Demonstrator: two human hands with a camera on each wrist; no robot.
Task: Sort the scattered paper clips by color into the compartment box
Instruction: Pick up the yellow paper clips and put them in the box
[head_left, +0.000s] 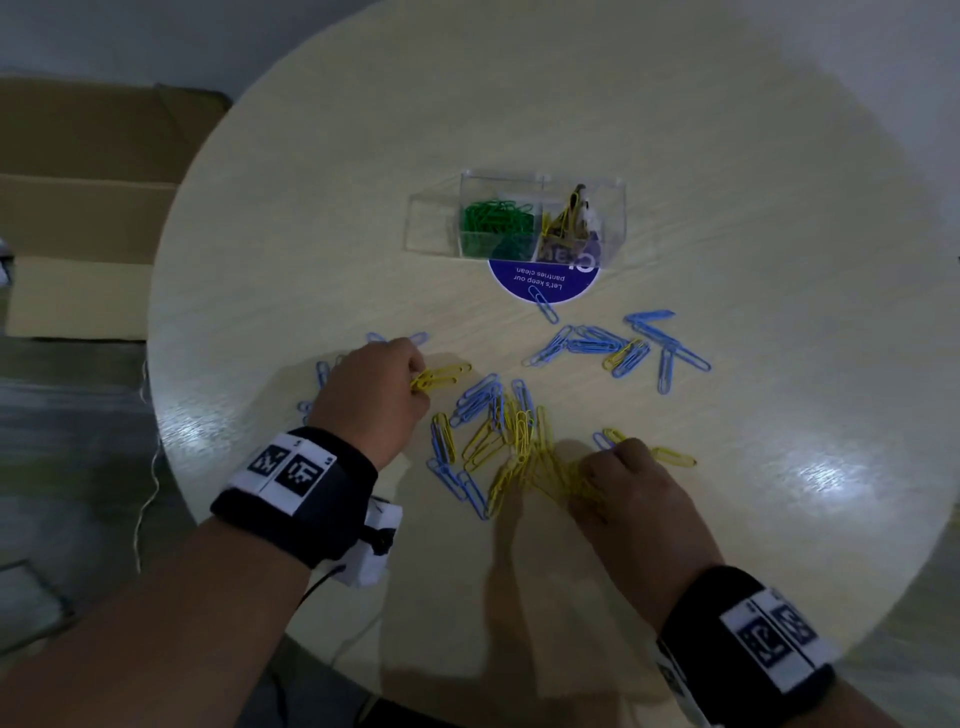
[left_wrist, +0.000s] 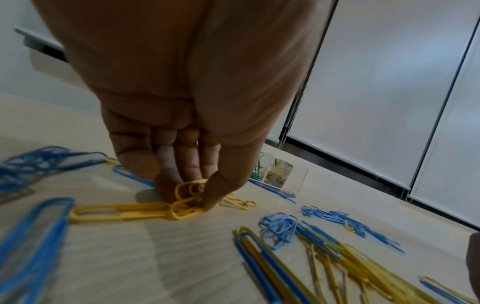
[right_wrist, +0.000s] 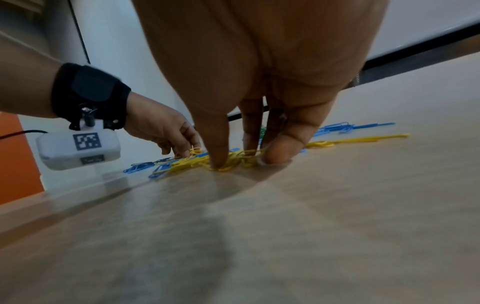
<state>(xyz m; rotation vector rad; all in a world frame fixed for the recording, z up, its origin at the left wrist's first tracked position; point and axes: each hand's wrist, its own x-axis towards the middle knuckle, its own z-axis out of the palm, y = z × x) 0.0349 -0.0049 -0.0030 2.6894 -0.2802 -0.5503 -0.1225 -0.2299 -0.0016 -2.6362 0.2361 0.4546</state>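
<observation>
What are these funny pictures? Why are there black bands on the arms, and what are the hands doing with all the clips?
No machine here: a person wears three cameras. The head view looks down; the bands hold wrist cameras looking along each hand. On the round table lie blue paper clips and yellow paper clips. The clear compartment box already holds green clips and some yellow ones. The left hand pinches a few yellow clips. The right hand gathers more yellow ones under its fingers.
</observation>
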